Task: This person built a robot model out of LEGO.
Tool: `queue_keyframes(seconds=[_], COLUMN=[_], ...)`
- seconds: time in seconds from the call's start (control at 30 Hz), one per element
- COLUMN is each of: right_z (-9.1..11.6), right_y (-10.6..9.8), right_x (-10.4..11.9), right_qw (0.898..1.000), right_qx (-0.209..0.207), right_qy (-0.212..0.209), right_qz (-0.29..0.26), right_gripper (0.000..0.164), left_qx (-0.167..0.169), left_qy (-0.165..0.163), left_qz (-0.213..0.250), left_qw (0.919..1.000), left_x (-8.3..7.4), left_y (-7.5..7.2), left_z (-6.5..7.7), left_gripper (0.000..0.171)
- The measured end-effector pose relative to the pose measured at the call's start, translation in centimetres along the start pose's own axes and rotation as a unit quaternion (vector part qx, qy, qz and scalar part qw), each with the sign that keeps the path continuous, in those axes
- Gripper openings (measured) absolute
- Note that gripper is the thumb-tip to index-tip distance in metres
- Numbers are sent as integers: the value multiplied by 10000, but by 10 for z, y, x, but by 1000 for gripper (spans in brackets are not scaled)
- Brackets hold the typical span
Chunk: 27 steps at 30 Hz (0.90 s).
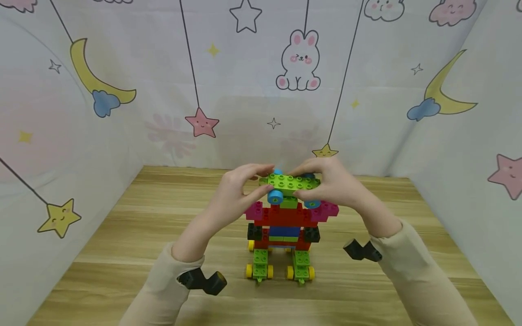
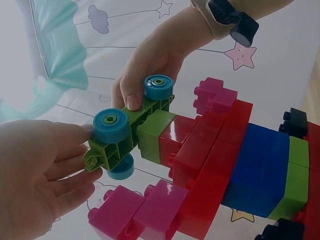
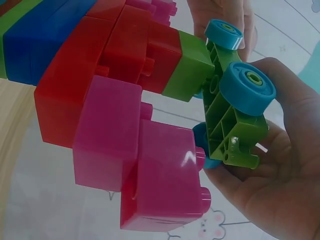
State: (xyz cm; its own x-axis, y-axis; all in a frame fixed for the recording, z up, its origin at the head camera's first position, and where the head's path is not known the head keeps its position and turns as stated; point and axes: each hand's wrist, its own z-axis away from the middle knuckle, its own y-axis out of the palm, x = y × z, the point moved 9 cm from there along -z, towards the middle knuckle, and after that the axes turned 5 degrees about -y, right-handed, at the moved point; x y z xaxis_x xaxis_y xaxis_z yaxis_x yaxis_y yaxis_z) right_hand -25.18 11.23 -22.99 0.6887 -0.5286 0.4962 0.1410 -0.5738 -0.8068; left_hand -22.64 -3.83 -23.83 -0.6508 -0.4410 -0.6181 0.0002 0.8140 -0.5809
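Note:
Both hands are at a green toy-brick car base [image 1: 290, 182] with blue wheels, its studs facing up. My left hand [image 1: 228, 194] pinches the left end between thumb and fingers, close to a blue wheel [image 2: 111, 125]. The right hand [image 1: 336, 183] grips the other end, thumb on the near side, fingers on the far side. Under the base, a green brick [image 3: 189, 67] tops a red brick column. Below stands a brick figure with red bricks [image 1: 281, 217], pink side bricks [image 2: 160, 207], a blue middle [image 1: 284, 232] and black side bricks [image 1: 311, 234].
The figure's green feet [image 1: 261, 262] have yellow wheels [image 1: 249, 271] and stand on the wooden table [image 1: 163, 226]. A printed white cloth [image 1: 244, 90] surrounds the table's back and sides. Each wrist wears a black camera [image 1: 202, 280].

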Motion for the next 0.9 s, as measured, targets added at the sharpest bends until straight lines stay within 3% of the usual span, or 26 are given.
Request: queue_keyframes(seconds=[0.9], right_z=[-1], right_y=[10], right_x=[1], right_qw=[9998], right_qx=[186], right_qy=[-105], right_qz=[-47], right_gripper=[34], left_qx=[50], left_qy=[-135], left_qz=[33], left_qw=[9999], left_x=[8], left_y=[1], left_z=[7], left_gripper=[37])
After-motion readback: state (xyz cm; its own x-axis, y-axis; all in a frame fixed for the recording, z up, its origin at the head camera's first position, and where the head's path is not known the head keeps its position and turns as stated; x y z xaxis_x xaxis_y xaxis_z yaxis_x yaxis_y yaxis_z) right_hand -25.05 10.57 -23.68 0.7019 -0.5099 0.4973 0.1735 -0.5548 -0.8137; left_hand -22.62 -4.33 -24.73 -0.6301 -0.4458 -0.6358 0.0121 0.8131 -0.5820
